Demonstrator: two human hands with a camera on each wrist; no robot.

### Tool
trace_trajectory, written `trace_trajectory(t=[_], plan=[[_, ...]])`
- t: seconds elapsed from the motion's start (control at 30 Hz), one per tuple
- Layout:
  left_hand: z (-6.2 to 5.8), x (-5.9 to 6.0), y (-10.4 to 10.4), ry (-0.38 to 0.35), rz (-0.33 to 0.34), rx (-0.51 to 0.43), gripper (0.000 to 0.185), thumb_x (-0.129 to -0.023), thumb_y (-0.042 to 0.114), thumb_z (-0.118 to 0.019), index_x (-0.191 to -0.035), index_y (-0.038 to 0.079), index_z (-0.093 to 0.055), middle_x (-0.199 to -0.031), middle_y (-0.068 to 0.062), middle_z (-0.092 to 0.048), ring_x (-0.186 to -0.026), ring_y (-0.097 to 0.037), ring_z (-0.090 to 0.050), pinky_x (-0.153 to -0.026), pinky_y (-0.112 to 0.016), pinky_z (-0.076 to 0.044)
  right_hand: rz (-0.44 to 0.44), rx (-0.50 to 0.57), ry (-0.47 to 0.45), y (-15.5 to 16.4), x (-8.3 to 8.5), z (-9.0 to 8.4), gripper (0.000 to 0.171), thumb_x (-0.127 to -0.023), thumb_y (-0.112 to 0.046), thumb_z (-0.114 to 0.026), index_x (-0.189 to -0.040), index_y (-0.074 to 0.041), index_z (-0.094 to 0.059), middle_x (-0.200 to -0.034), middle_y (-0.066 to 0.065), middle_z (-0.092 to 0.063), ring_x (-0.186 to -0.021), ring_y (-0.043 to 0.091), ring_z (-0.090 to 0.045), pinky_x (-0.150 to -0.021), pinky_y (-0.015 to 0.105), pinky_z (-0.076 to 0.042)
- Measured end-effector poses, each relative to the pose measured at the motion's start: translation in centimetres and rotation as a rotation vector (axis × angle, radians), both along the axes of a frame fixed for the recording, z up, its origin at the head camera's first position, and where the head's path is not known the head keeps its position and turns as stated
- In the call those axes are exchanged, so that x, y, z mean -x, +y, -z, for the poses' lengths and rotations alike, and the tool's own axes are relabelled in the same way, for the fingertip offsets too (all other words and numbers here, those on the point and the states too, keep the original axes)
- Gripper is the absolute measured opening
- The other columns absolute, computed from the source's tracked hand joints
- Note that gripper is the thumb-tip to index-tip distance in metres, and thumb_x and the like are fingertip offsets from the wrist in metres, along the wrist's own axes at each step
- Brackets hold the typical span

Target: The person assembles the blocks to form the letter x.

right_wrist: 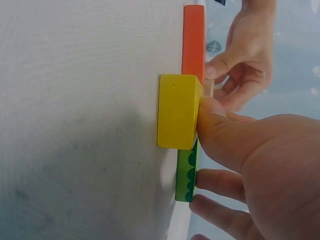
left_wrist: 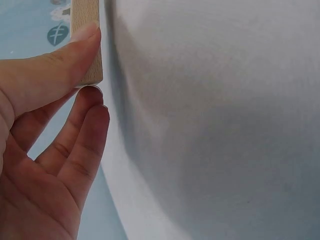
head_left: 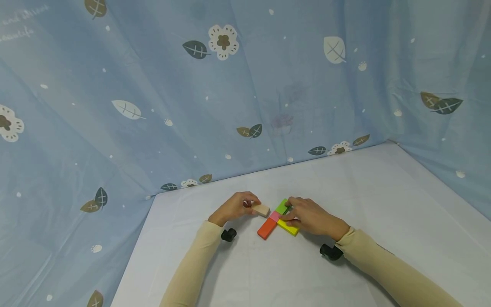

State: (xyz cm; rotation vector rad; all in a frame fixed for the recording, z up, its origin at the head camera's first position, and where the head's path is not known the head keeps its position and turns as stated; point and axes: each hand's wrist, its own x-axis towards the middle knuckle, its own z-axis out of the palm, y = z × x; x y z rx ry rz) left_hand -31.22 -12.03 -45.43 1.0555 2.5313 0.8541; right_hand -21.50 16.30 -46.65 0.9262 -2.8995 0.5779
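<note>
Nearest, the orange block [head_left: 267, 229], pink block [head_left: 274, 215], yellow block [head_left: 288, 227] and green block [head_left: 283, 207] already lie joined; right hand [head_left: 311, 218] rests on them. At ten o'clock, left hand [head_left: 235, 207] pinches the unpainted block [head_left: 262, 209], apparently not yet added.

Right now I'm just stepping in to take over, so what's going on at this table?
A person is working with small wooden blocks on a white table. The left hand pinches a plain wooden block between thumb and fingers, just left of the others. The right hand rests on a yellow block and a green block. Those lie with a pink block and an orange block in a rough cross.
</note>
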Motion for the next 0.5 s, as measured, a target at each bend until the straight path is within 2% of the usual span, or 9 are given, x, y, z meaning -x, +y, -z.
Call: trace_trajectory(t=[0.13,0.5], plan=[[-0.03,-0.17,0.28,0.005,0.018,0.004,0.029,-0.089,0.006,-0.079,-0.118,0.003,-0.075,-0.121,-0.011,-0.073,-0.094,-0.02,-0.061,-0.086,-0.032,-0.056,-0.002,0.004,0.003,0.06,0.03,0.06,0.026,-0.093,-0.024,-0.078,-0.119,-0.022,-0.08,-0.123,0.01,-0.066,-0.11,0.026,-0.063,-0.09,0.046,-0.051],[0.45,0.02,0.73,0.009,0.042,0.041,0.028,-0.089,0.007,-0.08,-0.117,0.007,-0.076,-0.118,-0.007,-0.074,-0.096,-0.014,-0.061,-0.085,-0.02,-0.053,-0.003,-0.003,0.007,-0.01,0.18,0.24,0.028,-0.092,-0.026,-0.079,-0.12,-0.022,-0.08,-0.123,0.01,-0.066,-0.109,0.025,-0.063,-0.089,0.044,-0.052]])
